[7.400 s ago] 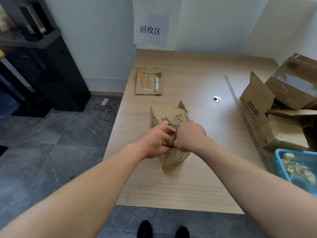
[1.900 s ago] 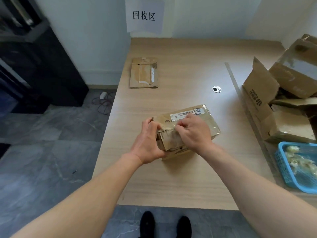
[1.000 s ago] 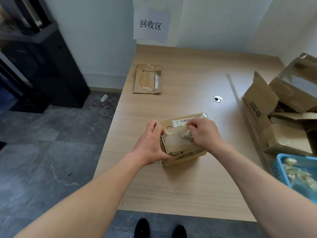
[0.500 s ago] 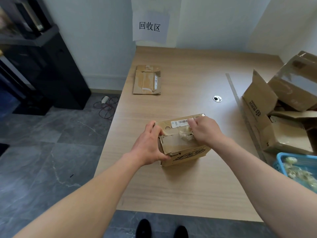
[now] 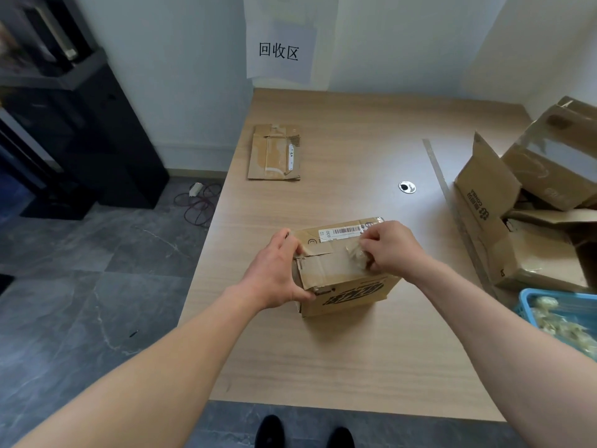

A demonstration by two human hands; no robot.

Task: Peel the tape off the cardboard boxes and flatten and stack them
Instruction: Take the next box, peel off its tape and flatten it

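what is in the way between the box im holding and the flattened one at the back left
Nothing visible. Only bare table lies between the box and the flattened cardboard. The cable hole, pile of boxes and blue basket sit off to the right.

Box (image 5: 342,273) table (image 5: 323,367) centre; flattened box (image 5: 274,153) behind-left; box pile (image 5: 533,205) right

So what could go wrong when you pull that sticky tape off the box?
The tape pinched in the right hand is crumpled, so it might snap and leave bits stuck on the box. It could also rip the cardboard skin. Only the left hand grips the box's end, so a hard tug might slide it across the table.
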